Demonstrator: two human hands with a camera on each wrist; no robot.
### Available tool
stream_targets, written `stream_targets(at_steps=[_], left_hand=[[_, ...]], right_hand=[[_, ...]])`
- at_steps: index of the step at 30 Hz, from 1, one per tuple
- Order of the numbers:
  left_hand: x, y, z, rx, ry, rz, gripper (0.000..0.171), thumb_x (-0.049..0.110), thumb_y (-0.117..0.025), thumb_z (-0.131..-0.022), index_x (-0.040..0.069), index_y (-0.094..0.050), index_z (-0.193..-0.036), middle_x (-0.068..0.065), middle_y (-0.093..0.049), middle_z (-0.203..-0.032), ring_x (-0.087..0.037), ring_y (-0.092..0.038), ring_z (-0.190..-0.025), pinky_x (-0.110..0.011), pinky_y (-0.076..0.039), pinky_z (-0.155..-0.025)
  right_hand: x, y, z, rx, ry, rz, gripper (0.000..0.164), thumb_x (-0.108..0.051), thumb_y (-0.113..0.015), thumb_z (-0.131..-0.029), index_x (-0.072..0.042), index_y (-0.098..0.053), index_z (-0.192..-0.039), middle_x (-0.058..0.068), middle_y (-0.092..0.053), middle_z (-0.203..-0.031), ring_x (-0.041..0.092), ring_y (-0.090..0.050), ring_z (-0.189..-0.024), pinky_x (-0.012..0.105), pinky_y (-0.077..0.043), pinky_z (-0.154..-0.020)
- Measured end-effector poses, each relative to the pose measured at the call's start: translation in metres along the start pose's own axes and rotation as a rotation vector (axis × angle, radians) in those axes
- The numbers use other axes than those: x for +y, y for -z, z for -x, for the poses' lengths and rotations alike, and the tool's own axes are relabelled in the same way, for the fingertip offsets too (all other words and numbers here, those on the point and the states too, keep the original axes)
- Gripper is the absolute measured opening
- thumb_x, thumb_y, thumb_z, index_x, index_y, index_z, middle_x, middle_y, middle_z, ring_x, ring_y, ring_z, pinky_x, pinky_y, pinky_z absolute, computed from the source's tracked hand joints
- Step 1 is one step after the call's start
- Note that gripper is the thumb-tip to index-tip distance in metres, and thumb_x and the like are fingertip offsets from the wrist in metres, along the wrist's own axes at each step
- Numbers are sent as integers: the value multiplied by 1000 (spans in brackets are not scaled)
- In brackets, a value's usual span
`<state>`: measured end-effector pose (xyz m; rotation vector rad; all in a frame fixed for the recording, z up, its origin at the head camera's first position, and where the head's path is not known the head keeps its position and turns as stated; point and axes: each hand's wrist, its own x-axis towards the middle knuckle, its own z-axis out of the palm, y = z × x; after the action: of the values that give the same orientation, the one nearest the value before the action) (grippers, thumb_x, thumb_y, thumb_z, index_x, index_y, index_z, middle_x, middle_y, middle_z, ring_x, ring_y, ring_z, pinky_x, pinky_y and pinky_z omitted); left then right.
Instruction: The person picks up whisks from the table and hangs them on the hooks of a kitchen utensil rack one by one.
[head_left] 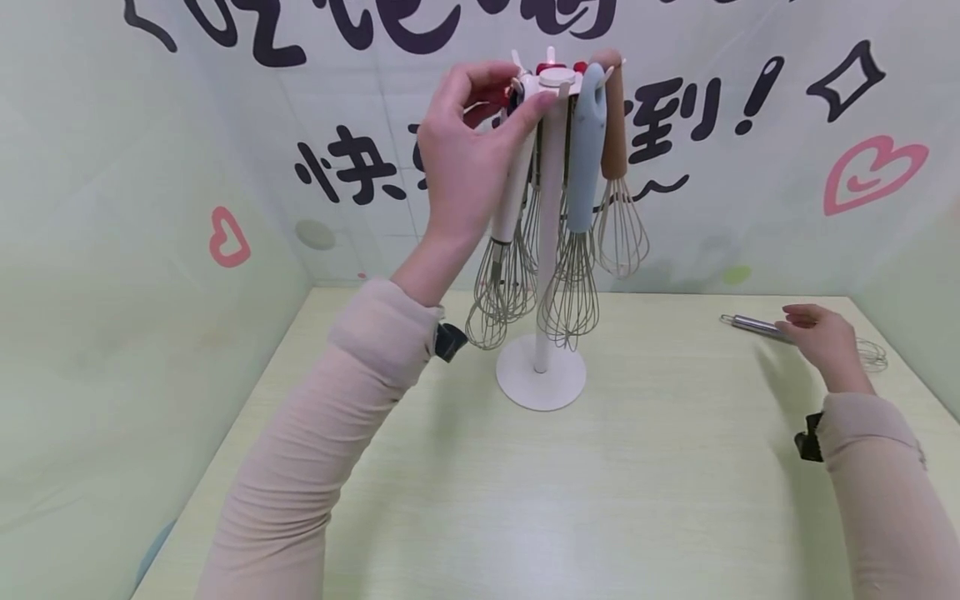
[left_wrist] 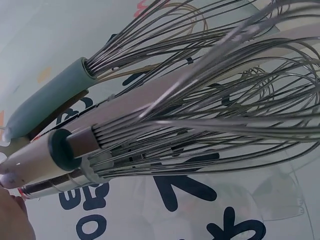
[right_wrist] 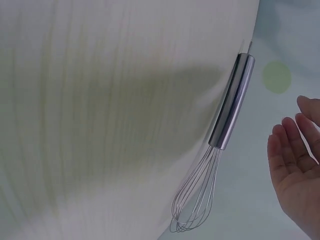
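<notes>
A white whisk stand [head_left: 551,250] stands upright on a round base. My left hand [head_left: 468,137] holds its top, fingers curled behind and thumb across the front, by a white-handled whisk [head_left: 512,200]. In the left wrist view only a bit of that hand shows beside the handle tops; its exact contact is hidden. Also hanging there are a blue-handled whisk [head_left: 587,167] and a brown-handled whisk [head_left: 614,133]. Over at the right, my right hand [head_left: 823,342] hovers above a steel whisk [right_wrist: 231,102] lying on the table, fingers relaxed and apart from it.
The light table [head_left: 660,483] runs to a printed cloth backdrop [head_left: 780,242] with large dark characters. Pale cloth walls [head_left: 112,292] stand on both sides. At the lower left edge a bit of something blue [head_left: 155,550] shows.
</notes>
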<state>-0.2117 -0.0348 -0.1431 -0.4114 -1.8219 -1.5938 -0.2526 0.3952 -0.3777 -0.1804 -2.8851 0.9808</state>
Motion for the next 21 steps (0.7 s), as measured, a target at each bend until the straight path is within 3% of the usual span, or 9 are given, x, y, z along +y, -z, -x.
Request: stream_targets(at_steps=[2,3,6,21], left_hand=[[0,2,-1,-1,-4,-1,41,12,-79,-78,-2,-62,-112,-11,-63,-112,-14,-60,-100,-11,-50,-93],[0,3,-1,-2,-5,-4,41,12,-79,-78,-2,-61,-113,-12,-63,-113,-14,-59,-101,-11,-50,-94],[0,5,-1,-12,-1,-9,43,12,-79,-78,-1,-60,-115,-11,-61,-116,-13,-58,-105,-10,-48,-95],[7,8,1,-57,16,16,45,10,-75,-81,-3,-56,-120,-13,-56,-122,-14,-54,-113,-7,-44,-99]], right_hand=[[1,-3,-2,-23,17,29,50,-25,-47,-99,13,-44,-131,38,-48,-128,6,-57,-87,37,-51,-81],[1,-4,-3,-34,21,38,50,-24,-47,-99,14,-43,-131,39,-46,-129,21,-59,-96,46,-50,-86],[4,-7,-6,-70,30,39,49,-20,-46,-99,15,-39,-132,42,-41,-130,53,-42,-118,65,-39,-97],[15,-11,-12,-103,50,134,47,-8,-50,-93,19,-37,-129,49,-34,-126,62,-34,-116,71,-33,-99]])
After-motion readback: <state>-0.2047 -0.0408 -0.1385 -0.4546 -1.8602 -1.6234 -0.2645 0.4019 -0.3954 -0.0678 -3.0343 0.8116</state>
